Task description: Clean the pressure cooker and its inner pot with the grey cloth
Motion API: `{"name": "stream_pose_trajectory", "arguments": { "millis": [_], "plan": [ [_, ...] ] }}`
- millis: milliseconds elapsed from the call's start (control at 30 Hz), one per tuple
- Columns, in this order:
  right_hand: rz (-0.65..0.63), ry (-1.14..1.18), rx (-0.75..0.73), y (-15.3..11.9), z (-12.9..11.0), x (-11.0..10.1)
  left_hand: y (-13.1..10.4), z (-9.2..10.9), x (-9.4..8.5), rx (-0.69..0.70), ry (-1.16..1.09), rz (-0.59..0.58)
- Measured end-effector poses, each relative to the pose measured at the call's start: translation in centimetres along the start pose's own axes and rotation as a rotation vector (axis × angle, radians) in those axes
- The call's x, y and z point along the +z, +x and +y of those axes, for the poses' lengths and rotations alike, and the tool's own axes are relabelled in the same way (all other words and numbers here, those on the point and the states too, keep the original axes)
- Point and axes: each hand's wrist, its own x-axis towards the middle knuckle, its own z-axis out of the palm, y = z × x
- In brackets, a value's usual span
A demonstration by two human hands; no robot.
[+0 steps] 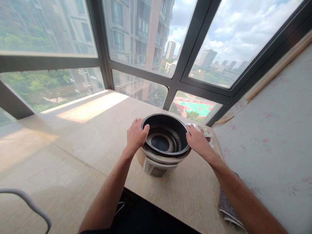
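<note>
A dark inner pot (175,128) with a worn, pale-ringed bottom sits at the top of a cream-coloured electric cooker (159,167), its rim standing a little above the cooker body. On the left side of the rim, my left hand (136,135) grips with the thumb over the edge. My right hand (197,139) holds the opposite side of the rim, fingers closed on it. Nothing shows inside the pot but stains and its dark coating. A control panel (156,168) faces me on the cooker's front.
The cooker stands on a pale stone ledge (92,143) in a window corner. Behind my right hand lie white items (206,132), partly hidden. A folded dark cloth (227,204) is by the floral wall (268,146). A grey cable (29,201) curves at lower left.
</note>
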Motion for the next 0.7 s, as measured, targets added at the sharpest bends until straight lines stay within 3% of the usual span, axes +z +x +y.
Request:
{"name": "stream_pose_trajectory", "arguments": {
  "millis": [167,367,567,700],
  "plan": [
    [-0.018,0.042,-0.002,-0.1,-0.1,-0.4,0.3,-1.2,0.8,0.022,-0.135,0.071],
    [0.091,0.186,-0.042,-0.4,0.7,0.8,0.1,-2.8,2.0,0.066,-0.409,0.235],
    [0.294,0.552,-0.004,-2.3,2.8,3.4,-2.3,-2.5,3.0,-0.157,-0.771,0.512],
    [0.269,0.808,0.117,-4.2,5.0,5.0,-3.6,-2.4,3.2,-0.217,-0.862,0.691]
  ]
}}
